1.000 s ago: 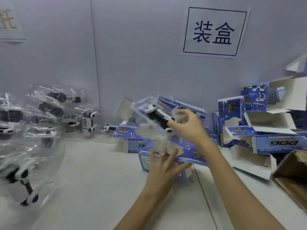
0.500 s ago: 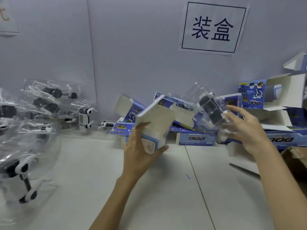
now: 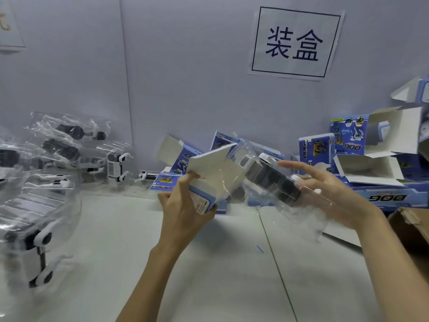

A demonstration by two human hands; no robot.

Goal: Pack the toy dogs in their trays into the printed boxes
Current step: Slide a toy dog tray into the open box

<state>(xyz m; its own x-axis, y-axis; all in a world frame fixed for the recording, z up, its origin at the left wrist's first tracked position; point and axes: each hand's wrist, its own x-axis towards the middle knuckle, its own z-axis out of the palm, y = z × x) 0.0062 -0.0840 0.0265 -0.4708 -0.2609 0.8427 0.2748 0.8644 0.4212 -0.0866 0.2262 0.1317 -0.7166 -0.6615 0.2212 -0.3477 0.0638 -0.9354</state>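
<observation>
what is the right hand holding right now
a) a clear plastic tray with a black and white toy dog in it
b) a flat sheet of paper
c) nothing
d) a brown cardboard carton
a: the right hand holds the clear plastic tray with the black and white toy dog, its end at the open mouth of the blue and white printed box in the left hand.

two hands are showing, the left hand (image 3: pixel 183 211) and the right hand (image 3: pixel 325 196), each gripping one thing: one printed box (image 3: pixel 209 180) and one clear tray (image 3: pixel 274 182) with one toy dog. one paper sign (image 3: pixel 294 41) is hanging on the wall above them. the trays heaped left of the sign and the boxes piled below it are overlapping too much to count.
</observation>
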